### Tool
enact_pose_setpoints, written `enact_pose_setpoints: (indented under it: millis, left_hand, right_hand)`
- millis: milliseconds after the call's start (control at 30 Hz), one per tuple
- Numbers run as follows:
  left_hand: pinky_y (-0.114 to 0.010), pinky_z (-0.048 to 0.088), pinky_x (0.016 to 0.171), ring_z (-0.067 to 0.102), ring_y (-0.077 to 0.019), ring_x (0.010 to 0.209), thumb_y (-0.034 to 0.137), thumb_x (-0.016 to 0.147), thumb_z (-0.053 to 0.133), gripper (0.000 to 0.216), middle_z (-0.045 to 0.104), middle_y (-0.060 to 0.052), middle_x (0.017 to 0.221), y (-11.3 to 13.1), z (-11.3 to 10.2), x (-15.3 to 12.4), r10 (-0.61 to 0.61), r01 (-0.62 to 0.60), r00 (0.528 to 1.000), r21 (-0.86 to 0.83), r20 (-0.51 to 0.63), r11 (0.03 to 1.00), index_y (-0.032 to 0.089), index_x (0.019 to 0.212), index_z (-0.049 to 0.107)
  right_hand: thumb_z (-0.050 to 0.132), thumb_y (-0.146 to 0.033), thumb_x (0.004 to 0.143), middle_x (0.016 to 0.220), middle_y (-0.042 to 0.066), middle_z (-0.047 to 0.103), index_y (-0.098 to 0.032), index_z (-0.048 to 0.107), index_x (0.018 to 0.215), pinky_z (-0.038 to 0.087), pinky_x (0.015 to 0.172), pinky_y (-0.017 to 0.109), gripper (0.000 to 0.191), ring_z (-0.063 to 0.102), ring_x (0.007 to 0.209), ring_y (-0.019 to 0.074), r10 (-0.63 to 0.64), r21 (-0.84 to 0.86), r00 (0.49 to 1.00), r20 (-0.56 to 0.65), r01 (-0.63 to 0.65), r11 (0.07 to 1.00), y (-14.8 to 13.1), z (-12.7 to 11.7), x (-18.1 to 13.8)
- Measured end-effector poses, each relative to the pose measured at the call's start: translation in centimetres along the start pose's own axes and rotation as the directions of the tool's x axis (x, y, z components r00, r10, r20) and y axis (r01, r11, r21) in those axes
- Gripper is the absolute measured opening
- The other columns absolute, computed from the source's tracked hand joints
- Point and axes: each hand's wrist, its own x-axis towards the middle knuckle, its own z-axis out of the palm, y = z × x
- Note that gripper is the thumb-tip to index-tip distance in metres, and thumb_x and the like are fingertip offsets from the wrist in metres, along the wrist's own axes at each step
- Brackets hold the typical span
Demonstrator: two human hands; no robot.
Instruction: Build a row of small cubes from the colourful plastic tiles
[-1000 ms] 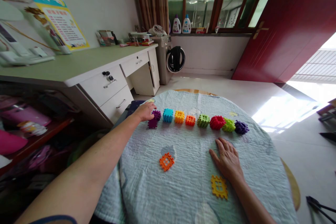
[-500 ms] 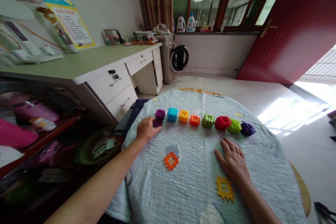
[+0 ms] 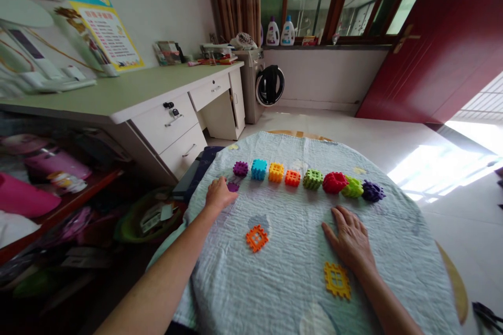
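Observation:
A row of toy block cubes runs across the far side of a cloth-covered round table (image 3: pixel 283 293): purple (image 3: pixel 240 168), blue (image 3: pixel 259 169), yellow (image 3: pixel 276 172), orange (image 3: pixel 293 178), green (image 3: pixel 313 179), red (image 3: pixel 335 182), lime (image 3: pixel 352 187) and dark purple (image 3: pixel 373 191). My left hand (image 3: pixel 218 194) is closed over a flat purple piece (image 3: pixel 233 186), just in front of the purple cube. My right hand (image 3: pixel 351 241) lies flat and open on the cloth. Between the hands lies a flat orange piece (image 3: pixel 257 237). A flat yellow piece (image 3: pixel 337 280) lies beside my right wrist.
A green-topped desk with drawers (image 3: pixel 165 115) stands to the left. A cluttered shelf (image 3: pixel 51 188) is low on the left. A washing machine (image 3: pixel 259 86) is under the window, and a red door (image 3: pixel 444 42) is at the right.
My left hand has drawn back from the purple cube toward me, sliding the flat purple piece with it. The right hand has stayed flat on the cloth.

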Motion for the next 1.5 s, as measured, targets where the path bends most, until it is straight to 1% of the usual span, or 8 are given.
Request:
enact_pose_setpoints:
  millis: [167, 267, 400, 933, 1067, 1233, 1400, 1500]
  left_hand:
    - [-0.033, 0.046, 0.098, 0.059, -0.0247, 0.106, 0.022, 0.064, 0.069, 0.054, 0.059, -0.011, 0.112, -2.1, -1.8, 1.3, 0.218, -0.217, 0.976, -0.135, -0.001, 0.967, 0.013, 0.116, 0.059]
    - [-0.037, 0.042, 0.104, 0.054, -0.0262, 0.111, 0.017, 0.063, 0.066, 0.055, 0.055, -0.010, 0.115, -1.4, -3.2, 3.2, 0.430, -0.435, 0.900, -0.073, -0.069, 0.898, 0.016, 0.118, 0.058]
    - [-0.042, 0.041, 0.102, 0.050, -0.0287, 0.114, 0.011, 0.064, 0.061, 0.058, 0.054, -0.009, 0.122, 0.5, -4.6, 5.7, 0.586, -0.584, 0.810, 0.110, 0.016, 0.804, 0.021, 0.122, 0.057]
    - [-0.041, 0.043, 0.099, 0.048, -0.0324, 0.121, 0.018, 0.062, 0.069, 0.065, 0.051, -0.010, 0.131, 3.6, -4.1, 9.4, 0.500, -0.573, 0.813, 0.260, 0.298, 0.777, 0.024, 0.126, 0.055]
    - [-0.040, 0.041, 0.103, 0.048, -0.0324, 0.123, 0.018, 0.060, 0.069, 0.072, 0.050, -0.012, 0.136, 3.2, -3.3, 10.1, 0.516, -0.587, 0.801, 0.227, 0.303, 0.778, 0.021, 0.130, 0.051]
    - [-0.035, 0.041, 0.103, 0.055, -0.0279, 0.116, 0.024, 0.062, 0.068, 0.056, 0.060, -0.008, 0.124, 3.2, -3.1, 11.0, 0.558, -0.631, 0.760, 0.174, 0.333, 0.756, 0.022, 0.118, 0.060]
    - [-0.034, 0.044, 0.098, 0.060, -0.0275, 0.108, 0.021, 0.058, 0.069, 0.050, 0.066, -0.007, 0.113, 3.7, -3.3, 11.2, 0.579, -0.646, 0.747, 0.149, 0.327, 0.749, 0.021, 0.108, 0.065]
    - [-0.036, 0.042, 0.101, 0.058, -0.0289, 0.113, 0.021, 0.058, 0.069, 0.058, 0.063, -0.009, 0.118, 3.7, -3.5, 11.0, 0.569, -0.627, 0.764, 0.143, 0.303, 0.766, 0.019, 0.116, 0.062]
  right_hand:
    - [0.039, -0.055, 0.093, 0.139, 0.013, 0.052, -0.017, 0.054, 0.131, 0.031, 0.112, 0.046, 0.056, 0.043, 0.132, 0.0290, -0.003, -0.009, 1.000, -0.005, 0.003, 1.000, 0.2, 0.2, 0.0]
    - [0.039, -0.054, 0.093, 0.138, 0.013, 0.053, -0.016, 0.054, 0.131, 0.031, 0.112, 0.045, 0.056, 0.043, 0.131, 0.0289, -0.003, -0.006, 1.000, -0.012, 0.003, 1.000, 0.1, 0.1, 0.1]
    - [0.039, -0.054, 0.093, 0.138, 0.013, 0.053, -0.016, 0.054, 0.131, 0.032, 0.111, 0.044, 0.056, 0.043, 0.131, 0.0287, -0.003, -0.004, 1.000, -0.014, 0.002, 1.000, -0.1, -0.1, 0.1]
    - [0.041, -0.053, 0.093, 0.138, 0.012, 0.053, -0.018, 0.055, 0.130, 0.034, 0.109, 0.046, 0.053, 0.044, 0.129, 0.0286, 0.017, 0.012, 1.000, -0.002, -0.017, 1.000, -0.3, -0.4, 0.1]
    - [0.040, -0.052, 0.093, 0.138, 0.011, 0.053, -0.019, 0.055, 0.130, 0.033, 0.110, 0.045, 0.052, 0.044, 0.129, 0.0285, 0.021, 0.006, 1.000, -0.006, -0.021, 1.000, -0.4, -0.5, 0.1]
    - [0.040, -0.053, 0.093, 0.138, 0.011, 0.053, -0.019, 0.055, 0.130, 0.033, 0.110, 0.045, 0.052, 0.044, 0.130, 0.0286, 0.023, 0.010, 1.000, -0.001, -0.023, 1.000, -0.3, -0.4, 0.1]
    - [0.041, -0.053, 0.093, 0.139, 0.012, 0.052, -0.018, 0.054, 0.131, 0.032, 0.110, 0.046, 0.053, 0.043, 0.130, 0.0289, 0.025, 0.007, 1.000, 0.014, -0.025, 1.000, -0.3, -0.4, 0.1]
    - [0.041, -0.053, 0.093, 0.139, 0.012, 0.052, -0.018, 0.054, 0.131, 0.032, 0.110, 0.045, 0.053, 0.043, 0.131, 0.0286, 0.031, 0.015, 0.999, 0.013, -0.031, 0.999, -0.4, -0.6, 0.1]
